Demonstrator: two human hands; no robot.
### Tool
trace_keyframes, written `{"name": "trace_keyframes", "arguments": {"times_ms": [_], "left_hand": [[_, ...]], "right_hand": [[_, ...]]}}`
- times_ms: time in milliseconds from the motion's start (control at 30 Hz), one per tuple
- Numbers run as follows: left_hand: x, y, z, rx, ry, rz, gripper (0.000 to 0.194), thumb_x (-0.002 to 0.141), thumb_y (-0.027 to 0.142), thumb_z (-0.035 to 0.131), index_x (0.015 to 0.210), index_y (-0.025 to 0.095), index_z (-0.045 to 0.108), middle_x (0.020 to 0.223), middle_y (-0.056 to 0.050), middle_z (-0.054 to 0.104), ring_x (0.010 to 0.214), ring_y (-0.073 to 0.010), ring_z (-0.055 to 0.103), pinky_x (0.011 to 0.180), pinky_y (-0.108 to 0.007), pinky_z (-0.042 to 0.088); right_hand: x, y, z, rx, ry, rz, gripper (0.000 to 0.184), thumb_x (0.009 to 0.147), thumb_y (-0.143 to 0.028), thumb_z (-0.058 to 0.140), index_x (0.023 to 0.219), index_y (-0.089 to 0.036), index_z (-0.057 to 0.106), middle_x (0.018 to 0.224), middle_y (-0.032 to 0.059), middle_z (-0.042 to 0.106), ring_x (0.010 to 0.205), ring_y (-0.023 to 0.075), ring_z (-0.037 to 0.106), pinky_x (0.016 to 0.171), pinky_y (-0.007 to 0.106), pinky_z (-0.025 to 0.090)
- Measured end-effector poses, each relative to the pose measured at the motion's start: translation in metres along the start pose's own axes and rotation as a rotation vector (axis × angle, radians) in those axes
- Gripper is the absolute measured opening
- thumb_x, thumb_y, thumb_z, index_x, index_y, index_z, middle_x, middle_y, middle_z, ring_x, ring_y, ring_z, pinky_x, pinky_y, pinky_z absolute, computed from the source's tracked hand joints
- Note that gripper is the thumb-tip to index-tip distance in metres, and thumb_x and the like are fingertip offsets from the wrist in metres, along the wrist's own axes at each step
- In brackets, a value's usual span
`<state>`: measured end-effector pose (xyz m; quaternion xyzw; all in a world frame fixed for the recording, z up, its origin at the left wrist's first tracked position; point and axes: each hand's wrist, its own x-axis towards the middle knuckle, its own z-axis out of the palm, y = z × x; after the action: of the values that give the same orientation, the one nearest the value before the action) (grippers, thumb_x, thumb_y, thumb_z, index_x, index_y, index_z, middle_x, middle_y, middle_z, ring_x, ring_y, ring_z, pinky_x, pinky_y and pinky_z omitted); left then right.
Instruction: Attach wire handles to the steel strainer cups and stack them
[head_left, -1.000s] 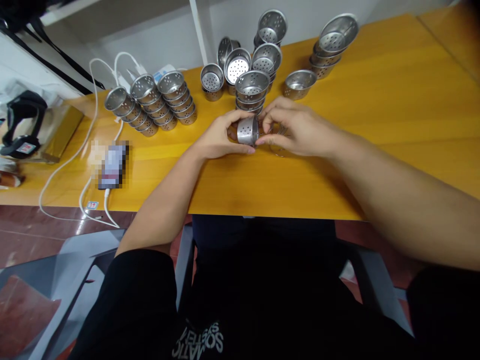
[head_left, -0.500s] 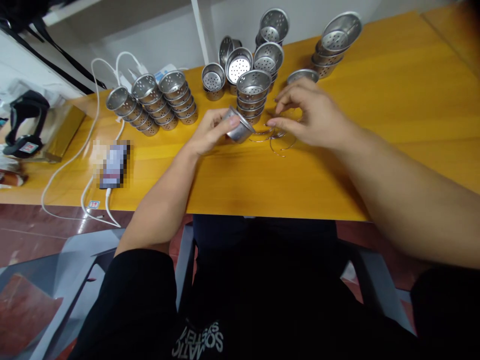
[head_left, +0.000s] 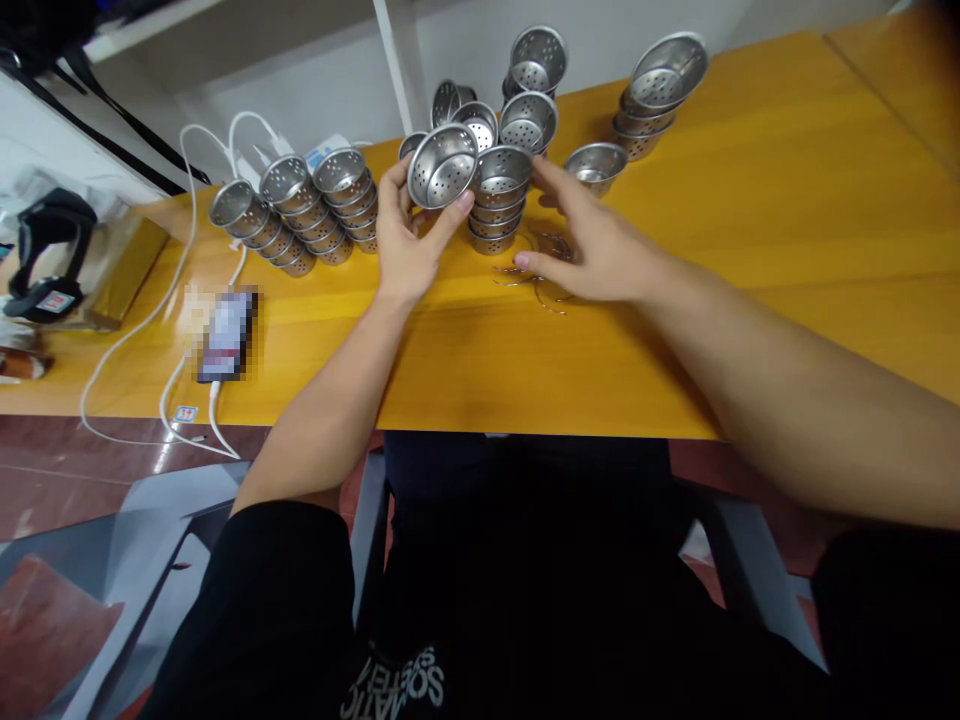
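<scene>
Across the bottom of the frame, see a black shirt [head_left: 255,600] with pale lettering, partly cut off, between grey chair arms [head_left: 757,570]. Above it, find the front edge of a yellow wooden table [head_left: 525,380]. At left of the frame, spot a pixelated phone [head_left: 227,335] lying on the wood, joined to a white cable [head_left: 214,400].

Just above centre, look for thin wires [head_left: 553,310] lying loose and tangled, partly under the right hand [head_left: 592,240]. Note its empty, open grip, thumb apart from fingers, fingertips close to the rim of the middle stack [head_left: 499,215]; cannot tell whether touching. Left of that stack, see the left hand [head_left: 405,245] pinching a perforated metal cup [head_left: 442,168] between thumb and fingers, raised and tilted, mouth towards the camera.

At upper left, count three leaning stacks [head_left: 289,190] of similar cups. Behind the right hand, notice a single cup [head_left: 596,170], upright on the table. Farther back, find more cups [head_left: 529,120] at upper centre and a tilted stack [head_left: 645,125] at upper right, before a pale wall [head_left: 472,50].
</scene>
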<state>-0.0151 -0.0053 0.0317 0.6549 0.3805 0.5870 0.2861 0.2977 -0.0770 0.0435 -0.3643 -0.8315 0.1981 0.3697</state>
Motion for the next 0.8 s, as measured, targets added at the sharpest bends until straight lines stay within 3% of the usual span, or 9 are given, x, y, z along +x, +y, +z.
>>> {"name": "trace_keyframes", "arguments": {"times_ms": [67, 100, 233, 267, 400, 500, 667, 733, 800], "left_hand": [[0.001, 0.0, 0.001, 0.026, 0.032, -0.003, 0.096, 0.083, 0.099, 0.113, 0.155, 0.052, 0.071, 0.166, -0.002, 0.084, 0.161, -0.0369, 0.079, 0.142, -0.058, 0.072], [0.001, 0.0, 0.001, 0.044, 0.035, 0.005, 0.095, 0.085, 0.1, 0.111, 0.156, 0.051, 0.072, 0.167, -0.003, 0.083, 0.162, -0.0371, 0.079, 0.144, -0.058, 0.071], [0.002, 0.0, -0.005, 0.183, -0.021, 0.028, 0.086, 0.104, 0.103, 0.09, 0.164, 0.045, 0.071, 0.169, -0.008, 0.084, 0.161, -0.0365, 0.081, 0.147, -0.057, 0.068], [0.001, 0.0, -0.007, 0.223, -0.042, 0.042, 0.085, 0.107, 0.103, 0.085, 0.166, 0.044, 0.071, 0.169, -0.009, 0.084, 0.16, -0.0363, 0.082, 0.146, -0.056, 0.068], [-0.001, -0.003, -0.013, 0.367, -0.121, 0.115, 0.084, 0.118, 0.099, 0.072, 0.179, 0.043, 0.064, 0.176, -0.012, 0.08, 0.164, -0.036, 0.08, 0.144, -0.054, 0.069], [0.0, -0.005, -0.013, 0.353, -0.149, 0.108, 0.082, 0.12, 0.094, 0.073, 0.183, 0.041, 0.063, 0.18, -0.012, 0.079, 0.168, -0.0371, 0.078, 0.146, -0.055, 0.067], [0.001, -0.006, -0.004, 0.206, -0.16, 0.041, 0.08, 0.11, 0.089, 0.092, 0.177, 0.049, 0.071, 0.179, -0.004, 0.083, 0.173, -0.0376, 0.076, 0.156, -0.06, 0.06], [-0.001, -0.006, 0.0, 0.191, -0.198, 0.057, 0.081, 0.111, 0.09, 0.09, 0.178, 0.05, 0.071, 0.179, -0.003, 0.083, 0.172, -0.0374, 0.077, 0.155, -0.06, 0.062], [-0.004, -0.006, 0.003, 0.175, -0.246, 0.098, 0.082, 0.115, 0.092, 0.084, 0.182, 0.048, 0.069, 0.18, -0.006, 0.082, 0.171, -0.0377, 0.078, 0.153, -0.06, 0.063]], "right_hand": [[0.001, -0.003, 0.004, 0.047, -0.043, -0.021, 0.121, 0.117, -0.1, 0.071, 0.212, -0.036, 0.033, 0.215, 0.0065, 0.039, 0.191, 0.0534, 0.052, 0.158, 0.086, 0.047], [0.001, -0.005, 0.005, 0.056, -0.058, -0.02, 0.121, 0.117, -0.101, 0.07, 0.212, -0.034, 0.036, 0.213, 0.0071, 0.043, 0.189, 0.0543, 0.055, 0.158, 0.086, 0.047], [0.0, -0.012, 0.01, 0.028, -0.09, 0.018, 0.111, 0.113, -0.106, 0.065, 0.21, -0.063, 0.03, 0.21, -0.0163, 0.043, 0.189, 0.054, 0.056, 0.16, 0.086, 0.045], [0.0, -0.012, 0.01, 0.023, -0.09, 0.022, 0.111, 0.113, -0.106, 0.064, 0.209, -0.065, 0.029, 0.211, -0.0184, 0.042, 0.188, 0.0543, 0.056, 0.16, 0.087, 0.045], [-0.003, -0.01, 0.008, 0.027, -0.077, 0.034, 0.112, 0.113, -0.108, 0.063, 0.21, -0.06, 0.031, 0.211, -0.0118, 0.045, 0.179, 0.0563, 0.064, 0.156, 0.092, 0.049], [-0.004, -0.01, 0.005, 0.032, -0.087, 0.042, 0.112, 0.114, -0.106, 0.064, 0.21, -0.059, 0.032, 0.212, -0.0104, 0.044, 0.177, 0.0568, 0.065, 0.155, 0.092, 0.05], [0.001, -0.017, 0.006, 0.012, -0.063, -0.082, 0.112, 0.118, -0.1, 0.068, 0.212, -0.048, 0.037, 0.215, -0.005, 0.039, 0.196, 0.0527, 0.044, 0.166, 0.083, 0.035], [0.003, -0.02, 0.007, -0.003, -0.036, -0.147, 0.113, 0.12, -0.098, 0.071, 0.211, -0.038, 0.043, 0.216, 0.003, 0.037, 0.201, 0.0528, 0.034, 0.168, 0.082, 0.029], [0.004, -0.022, 0.008, -0.007, -0.029, -0.151, 0.111, 0.119, -0.097, 0.073, 0.209, -0.038, 0.047, 0.214, 0.0047, 0.043, 0.203, 0.0517, 0.03, 0.168, 0.082, 0.027]]}}
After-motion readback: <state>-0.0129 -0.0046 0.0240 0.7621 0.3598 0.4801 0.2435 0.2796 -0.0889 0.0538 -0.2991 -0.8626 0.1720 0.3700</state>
